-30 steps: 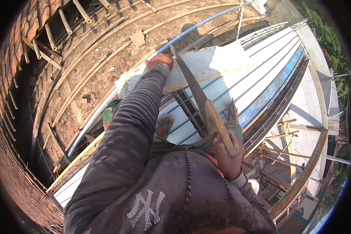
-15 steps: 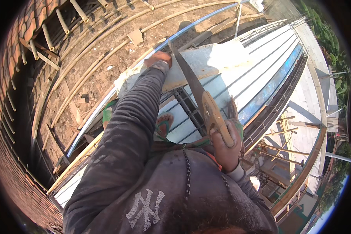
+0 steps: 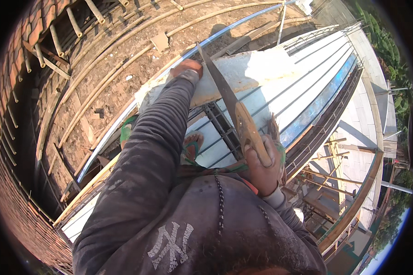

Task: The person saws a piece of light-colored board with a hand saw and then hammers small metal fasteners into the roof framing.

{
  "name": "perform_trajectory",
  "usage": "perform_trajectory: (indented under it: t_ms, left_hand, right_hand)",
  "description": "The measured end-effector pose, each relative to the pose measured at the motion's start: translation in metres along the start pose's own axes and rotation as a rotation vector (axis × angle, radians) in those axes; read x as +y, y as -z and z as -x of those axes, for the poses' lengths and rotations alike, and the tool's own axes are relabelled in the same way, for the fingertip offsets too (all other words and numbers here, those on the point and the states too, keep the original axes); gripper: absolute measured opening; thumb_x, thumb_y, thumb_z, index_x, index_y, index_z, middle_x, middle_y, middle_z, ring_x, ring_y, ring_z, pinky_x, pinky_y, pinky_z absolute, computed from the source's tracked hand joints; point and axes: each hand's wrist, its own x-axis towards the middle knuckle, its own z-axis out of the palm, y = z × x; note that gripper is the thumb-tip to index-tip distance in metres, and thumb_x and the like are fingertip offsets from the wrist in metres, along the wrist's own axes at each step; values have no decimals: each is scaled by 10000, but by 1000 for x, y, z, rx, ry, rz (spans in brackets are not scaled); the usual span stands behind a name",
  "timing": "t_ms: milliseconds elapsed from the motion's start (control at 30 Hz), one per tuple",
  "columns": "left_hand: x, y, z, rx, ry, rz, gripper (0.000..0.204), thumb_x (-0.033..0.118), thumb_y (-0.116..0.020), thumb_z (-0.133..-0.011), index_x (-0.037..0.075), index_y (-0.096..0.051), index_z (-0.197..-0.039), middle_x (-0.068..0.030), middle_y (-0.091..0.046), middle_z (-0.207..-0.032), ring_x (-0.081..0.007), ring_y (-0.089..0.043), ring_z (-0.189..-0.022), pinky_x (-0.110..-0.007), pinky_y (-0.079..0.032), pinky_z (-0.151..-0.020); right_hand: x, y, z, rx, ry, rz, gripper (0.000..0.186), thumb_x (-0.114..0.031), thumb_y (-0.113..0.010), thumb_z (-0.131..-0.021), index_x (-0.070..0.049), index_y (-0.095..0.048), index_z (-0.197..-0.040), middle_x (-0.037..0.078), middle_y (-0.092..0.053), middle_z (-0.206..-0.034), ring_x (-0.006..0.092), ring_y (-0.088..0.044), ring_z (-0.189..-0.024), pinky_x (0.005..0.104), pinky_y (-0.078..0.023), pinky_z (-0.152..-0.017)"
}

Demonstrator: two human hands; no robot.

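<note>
**Handsaw Cut on White Panel: Risk Note**

The right hand [image 3: 261,167] was closed around the wooden handle of the handsaw [image 3: 229,107]. The blade ran forward and met the white panel [image 3: 248,73] at its far edge. The left hand [image 3: 186,68] pressed flat on the panel, just beside the blade. A blade that jumped could have struck those fingers, given the closeness.

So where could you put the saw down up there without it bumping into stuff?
The white sheeting right of the pale slab, between its thin ribs, looks bare. It is crowded around the left hand pressing the slab, the saw in the right hand, the sandalled foot and the dark steel frame. The ground beyond has scattered debris.
</note>
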Motion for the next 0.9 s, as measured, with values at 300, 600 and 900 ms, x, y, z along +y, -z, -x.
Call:
perform_trajectory:
  t_ms: [300,600,900]
  left_hand:
    - [2,-2,10,-5,-33,49,478,335,-379,-1053,152,-660,-1393,-68,-609,-1490,-297,-576,-1379,-479,-452,-1104]
    - [7,9,14,27,-112,51,484,359,-413,-1039,121,-673,-1371,-82,-620,-1476,-296,-588,-1367,-489,-475,-1073]
    - [-4,2,12,102,38,15,508,421,-395,-1041,154,-665,-1379,-79,-639,-1453,-279,-618,-1329,-533,-421,-1094]
  right_hand:
    - [3,-5,-18,-47,-111,-46,54,-48,-631,-928,-10,-593,-934,40,-579,-830,90,-514,-754,280,-445,-666]
    - [10,-34,-55,5,-25,-25,57,-35,-635,-910,-15,-594,-944,59,-578,-822,121,-543,-736,299,-474,-673]
    - [-6,19,14,-50,-55,41,58,-29,-639,-913,1,-603,-947,64,-573,-856,117,-545,-776,282,-462,-690]
